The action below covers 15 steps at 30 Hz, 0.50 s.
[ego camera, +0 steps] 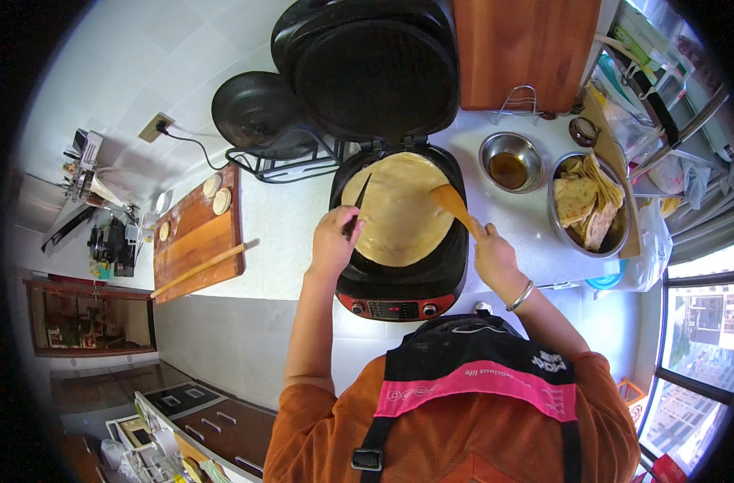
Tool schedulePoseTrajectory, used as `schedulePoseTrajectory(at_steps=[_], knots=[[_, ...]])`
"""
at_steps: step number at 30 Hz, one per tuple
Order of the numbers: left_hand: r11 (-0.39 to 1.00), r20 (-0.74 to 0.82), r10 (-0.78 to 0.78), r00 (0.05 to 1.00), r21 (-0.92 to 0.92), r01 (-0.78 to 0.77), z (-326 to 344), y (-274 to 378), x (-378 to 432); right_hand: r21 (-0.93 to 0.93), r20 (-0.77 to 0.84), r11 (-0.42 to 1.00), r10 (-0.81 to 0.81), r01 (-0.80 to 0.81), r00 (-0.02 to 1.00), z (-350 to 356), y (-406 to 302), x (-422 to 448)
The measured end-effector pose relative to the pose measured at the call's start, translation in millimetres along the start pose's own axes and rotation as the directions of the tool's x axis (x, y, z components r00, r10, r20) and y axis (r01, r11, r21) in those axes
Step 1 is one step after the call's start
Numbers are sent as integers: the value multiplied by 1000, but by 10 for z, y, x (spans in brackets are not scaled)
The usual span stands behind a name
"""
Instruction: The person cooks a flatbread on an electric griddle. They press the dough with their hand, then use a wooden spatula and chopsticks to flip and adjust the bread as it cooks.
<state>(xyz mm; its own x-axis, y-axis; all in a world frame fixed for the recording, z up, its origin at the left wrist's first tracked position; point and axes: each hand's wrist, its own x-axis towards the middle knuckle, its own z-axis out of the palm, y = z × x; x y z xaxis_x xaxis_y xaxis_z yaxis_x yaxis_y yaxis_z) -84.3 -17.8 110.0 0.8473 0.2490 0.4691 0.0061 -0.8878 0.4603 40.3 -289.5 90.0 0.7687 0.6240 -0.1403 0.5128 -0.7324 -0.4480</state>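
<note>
A round, pale flatbread (400,223) lies in the black lower plate of an electric griddle (397,279), its lid (376,78) raised behind. My left hand (335,240) holds a slim, dark, pointed utensil (363,191) over the left part of the bread; whether it is a knife or chopsticks I cannot tell. In my right hand (495,256) is a wooden spatula (450,202), its blade at the right side of the bread. Whether the blade touches the dough or hovers just above it is unclear.
Right of the griddle stand a steel bowl of brown liquid (512,162) and a larger bowl of folded flatbreads (589,205). To the left, a wooden board (201,241) bears several dough rounds (212,185) and a rolling pin (199,270). A black pan (255,115) leans behind a wire rack (282,172).
</note>
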Motion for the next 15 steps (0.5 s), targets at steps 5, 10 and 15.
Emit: schedulePoseTrajectory(at_steps=[5, 10, 15], knots=[[955, 268, 204, 942, 159, -252, -21, -16, -65, -84, 67, 996, 46, -40, 997, 117, 11, -15], [954, 329, 204, 922, 143, -263, -130, 146, -228, -197, 44, 980, -22, 31, 999, 80, 53, 214], [964, 315, 187, 930, 125, -236, -209, 427, -417, -259, 40, 949, -176, 180, 984, -86, 40, 629]])
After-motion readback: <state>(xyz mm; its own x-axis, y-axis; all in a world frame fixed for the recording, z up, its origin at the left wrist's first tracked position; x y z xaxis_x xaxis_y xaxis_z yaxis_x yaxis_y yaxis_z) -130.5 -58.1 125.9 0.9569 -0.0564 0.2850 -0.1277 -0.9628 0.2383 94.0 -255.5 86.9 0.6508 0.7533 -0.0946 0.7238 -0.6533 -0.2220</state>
